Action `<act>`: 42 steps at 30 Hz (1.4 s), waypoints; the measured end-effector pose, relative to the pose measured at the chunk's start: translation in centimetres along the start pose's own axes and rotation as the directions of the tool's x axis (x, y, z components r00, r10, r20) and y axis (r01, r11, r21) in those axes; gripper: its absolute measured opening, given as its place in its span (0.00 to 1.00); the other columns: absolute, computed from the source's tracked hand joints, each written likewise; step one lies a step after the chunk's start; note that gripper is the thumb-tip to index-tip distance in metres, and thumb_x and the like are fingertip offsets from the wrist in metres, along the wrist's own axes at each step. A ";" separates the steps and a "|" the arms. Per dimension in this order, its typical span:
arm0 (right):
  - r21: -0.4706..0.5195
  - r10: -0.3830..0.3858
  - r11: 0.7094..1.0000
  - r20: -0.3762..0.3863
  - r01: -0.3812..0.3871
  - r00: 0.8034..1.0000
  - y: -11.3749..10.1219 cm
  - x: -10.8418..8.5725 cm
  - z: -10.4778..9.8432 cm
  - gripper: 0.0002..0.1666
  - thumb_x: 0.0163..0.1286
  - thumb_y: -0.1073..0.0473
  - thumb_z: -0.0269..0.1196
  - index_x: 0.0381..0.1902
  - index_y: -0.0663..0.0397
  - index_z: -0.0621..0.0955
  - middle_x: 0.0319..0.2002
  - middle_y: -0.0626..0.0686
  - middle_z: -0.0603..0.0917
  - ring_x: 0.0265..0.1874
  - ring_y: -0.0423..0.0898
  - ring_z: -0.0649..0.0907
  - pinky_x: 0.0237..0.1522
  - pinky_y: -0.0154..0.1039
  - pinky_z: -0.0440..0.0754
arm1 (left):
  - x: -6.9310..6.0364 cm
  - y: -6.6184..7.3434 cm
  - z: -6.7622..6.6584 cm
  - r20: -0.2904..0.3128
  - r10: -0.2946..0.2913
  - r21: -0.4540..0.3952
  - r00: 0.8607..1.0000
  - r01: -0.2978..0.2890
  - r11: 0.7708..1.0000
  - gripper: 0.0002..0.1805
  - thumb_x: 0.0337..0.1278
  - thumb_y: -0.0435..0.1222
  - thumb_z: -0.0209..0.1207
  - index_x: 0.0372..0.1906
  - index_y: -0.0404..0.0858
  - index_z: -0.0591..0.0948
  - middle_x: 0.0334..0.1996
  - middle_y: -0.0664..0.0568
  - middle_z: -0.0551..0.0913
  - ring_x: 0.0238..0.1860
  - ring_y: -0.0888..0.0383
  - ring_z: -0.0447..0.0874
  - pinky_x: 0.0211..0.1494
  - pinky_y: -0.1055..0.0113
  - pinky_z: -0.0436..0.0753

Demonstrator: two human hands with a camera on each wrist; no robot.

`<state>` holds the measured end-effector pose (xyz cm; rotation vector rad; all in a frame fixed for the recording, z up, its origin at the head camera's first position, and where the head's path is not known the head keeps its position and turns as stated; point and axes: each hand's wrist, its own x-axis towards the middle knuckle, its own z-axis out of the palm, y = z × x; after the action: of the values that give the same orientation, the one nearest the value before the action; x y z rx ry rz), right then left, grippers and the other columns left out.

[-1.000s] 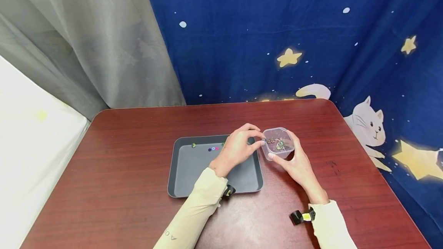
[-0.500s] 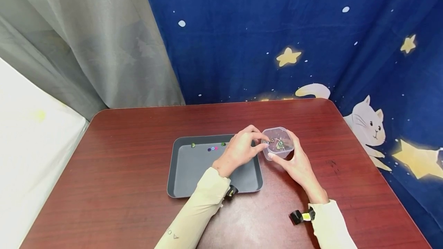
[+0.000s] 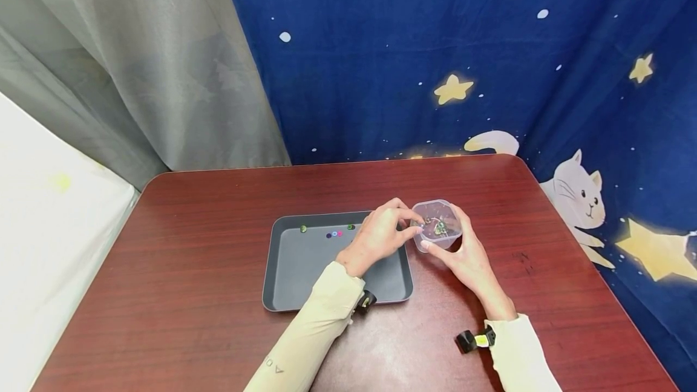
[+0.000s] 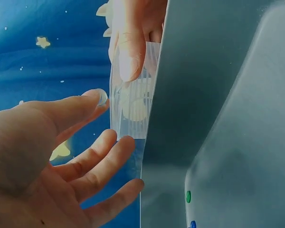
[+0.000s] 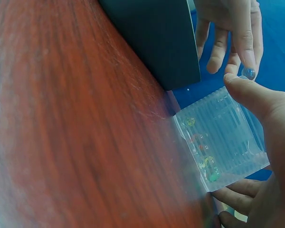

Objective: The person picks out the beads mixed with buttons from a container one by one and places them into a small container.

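Note:
My left hand (image 3: 376,236) pinches a small clear, bluish round piece (image 5: 248,73) between thumb and forefinger, at the left rim of a clear plastic box (image 3: 437,204). The other fingers of that hand are spread, as the left wrist view shows. My right hand (image 3: 469,259) grips the box from the right, thumb on the near side. Inside the box lie several small green, yellow and reddish pieces (image 5: 211,175). Whether the pinched piece is a bead or a flat gem, I cannot tell.
A dark grey tray (image 3: 305,283) stands left of the box, under my left forearm. Along its far side lie small pieces: a green one (image 3: 304,229), a pink one (image 3: 340,233) and a few others. The reddish-brown table (image 3: 190,259) ends at a blue star-patterned curtain (image 3: 381,77).
My left hand has shifted slightly right, its pinching fingertips coming over the box's rim, then has stayed nearly still. My right hand and the box have barely moved.

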<state>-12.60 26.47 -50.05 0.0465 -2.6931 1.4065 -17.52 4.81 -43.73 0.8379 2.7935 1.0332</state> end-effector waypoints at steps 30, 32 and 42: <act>-0.011 0.012 1.000 0.000 -0.012 1.000 0.1 0.0 -0.1 0.62 0.63 0.44 0.76 0.84 0.39 0.51 0.77 0.60 0.65 0.71 0.61 0.72 0.70 0.68 0.68 | 0.5 0.1 0.6 0.017 0.009 0.052 1.000 -0.010 0.999 0.09 0.66 0.42 0.69 0.48 0.49 0.91 0.40 0.53 0.86 0.40 0.59 0.87 0.39 0.74 0.77; -0.015 0.015 1.000 0.001 -0.015 1.000 0.1 0.0 -0.1 0.62 0.63 0.44 0.76 0.84 0.38 0.51 0.77 0.60 0.66 0.71 0.61 0.72 0.70 0.68 0.69 | 0.5 0.1 0.6 0.024 0.002 0.044 1.000 -0.003 0.999 0.09 0.66 0.42 0.69 0.48 0.49 0.91 0.40 0.53 0.86 0.40 0.58 0.87 0.39 0.74 0.76; -0.003 0.002 1.000 -0.005 -0.002 1.000 0.1 0.0 0.0 0.62 0.63 0.45 0.76 0.84 0.36 0.52 0.77 0.60 0.65 0.71 0.61 0.72 0.70 0.66 0.69 | 0.4 -0.1 0.4 0.046 -0.013 -0.002 0.999 0.013 1.000 0.10 0.68 0.42 0.67 0.51 0.50 0.90 0.40 0.57 0.86 0.39 0.64 0.84 0.39 0.75 0.77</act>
<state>-12.63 26.55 -50.13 0.0400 -2.6917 1.4018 -17.78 5.19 -44.08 0.8308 2.7552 1.0014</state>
